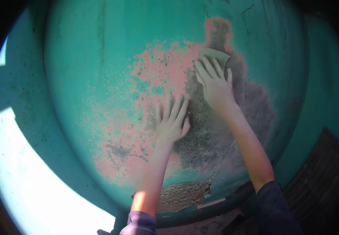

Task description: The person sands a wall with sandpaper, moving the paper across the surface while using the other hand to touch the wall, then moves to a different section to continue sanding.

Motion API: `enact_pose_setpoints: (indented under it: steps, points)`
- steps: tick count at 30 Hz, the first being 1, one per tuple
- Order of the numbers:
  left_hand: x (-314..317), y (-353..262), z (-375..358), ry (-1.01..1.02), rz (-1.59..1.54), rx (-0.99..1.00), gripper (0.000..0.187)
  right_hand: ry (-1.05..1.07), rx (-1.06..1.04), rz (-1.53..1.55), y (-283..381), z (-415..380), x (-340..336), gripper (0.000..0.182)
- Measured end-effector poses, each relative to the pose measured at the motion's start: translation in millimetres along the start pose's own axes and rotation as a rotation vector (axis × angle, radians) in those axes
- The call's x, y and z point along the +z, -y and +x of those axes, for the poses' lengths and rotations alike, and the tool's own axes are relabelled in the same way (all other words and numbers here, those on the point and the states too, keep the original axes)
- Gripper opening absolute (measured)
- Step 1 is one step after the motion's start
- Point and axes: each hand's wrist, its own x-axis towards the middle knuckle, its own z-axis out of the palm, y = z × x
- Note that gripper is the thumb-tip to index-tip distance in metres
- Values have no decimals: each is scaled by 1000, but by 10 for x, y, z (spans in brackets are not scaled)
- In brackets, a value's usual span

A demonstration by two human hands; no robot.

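My right hand presses a curved, greenish-grey sheet that looks like sandpaper against the wall, fingers stretched over it. The sheet's upper edge and right corner lift away from the surface. Lower and to the left, my left hand lies on the worn patch with its fingers spread; no object shows in it, though the palm side is hidden. Both hands look coated with pale dust. Around them the green-painted wall is worn to pink and rough dark grey.
A crack runs down the upper right of the wall. Below the hands is a broken strip of bare, crumbly plaster above a ledge. Bright sunlight falls at the lower left. A brown ribbed panel stands at the right.
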Motion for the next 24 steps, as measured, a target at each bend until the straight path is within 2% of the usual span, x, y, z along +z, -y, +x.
enact_pose_setpoints:
  steps: [3, 7, 10, 12, 14, 17, 19, 20, 21, 24]
  points:
    - [-11, 0, -20, 23, 12, -5, 60, -2, 17, 48, 21, 112, -18, 61]
    - [-17, 15, -32, 54, 30, -6, 63, 60, 19, 10, 71, -140, 40, 59]
    - [-39, 3, -22, 67, 8, -14, 65, -1, 11, 30, -44, 70, 28, 58]
    - [-40, 9, -21, 82, -12, -27, 65, -52, 85, 85, -26, 205, 39, 59]
    - [51, 76, -5, -11, 0, 3, 66, -29, 74, 64, 91, 9, 96, 60]
    - [-169, 179, 453, 88, -106, -114, 65, 9, 18, -14, 58, -30, 57, 61]
    - [-181, 275, 697, 12, -12, -97, 66, 29, -15, -77, -38, 93, 8, 62]
    - [-176, 293, 777, -56, 83, -84, 67, -3, 65, -27, -102, 222, 4, 62]
    - [-152, 289, 789, -61, 84, -76, 67, -36, 145, 25, -137, 303, 19, 63]
    - [-130, 271, 737, -43, 76, -81, 69, -69, 90, 24, 43, 139, 178, 62]
